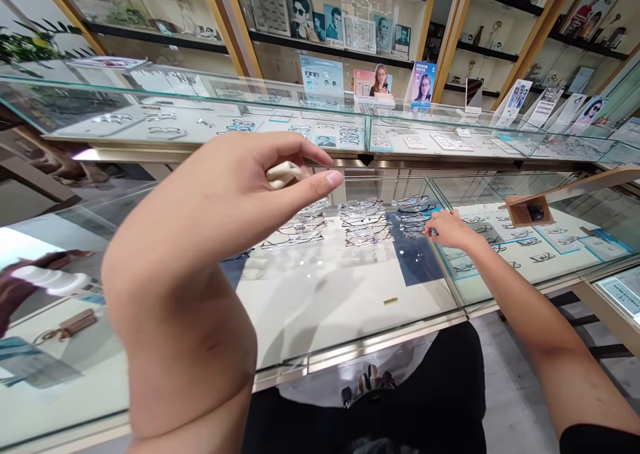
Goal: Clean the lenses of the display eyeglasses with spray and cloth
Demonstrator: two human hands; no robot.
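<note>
My left hand [220,194] is raised close to the camera, bent at the wrist. Its fingers curl round a small, crumpled cream-white thing [284,174], mostly hidden in the palm; its kind cannot be made out. The thumb and forefinger point right, their tips apart. Farther off, my right hand [444,229] is at the glass display counter [320,361], fingers bent together. A bit of blue shows by its fingertips, and whether they hold it is unclear. Beside that hand are rows of eyeglasses [367,224], lying on white and dark blue panels.
Behind stands a second glass case [240,97] with more eyeglasses and upright advertising cards [374,86]. A wooden stand [530,211] is at the right. On the left lie a white bottle-like object [53,281] and a brown case [77,324]. Shelves line the wall.
</note>
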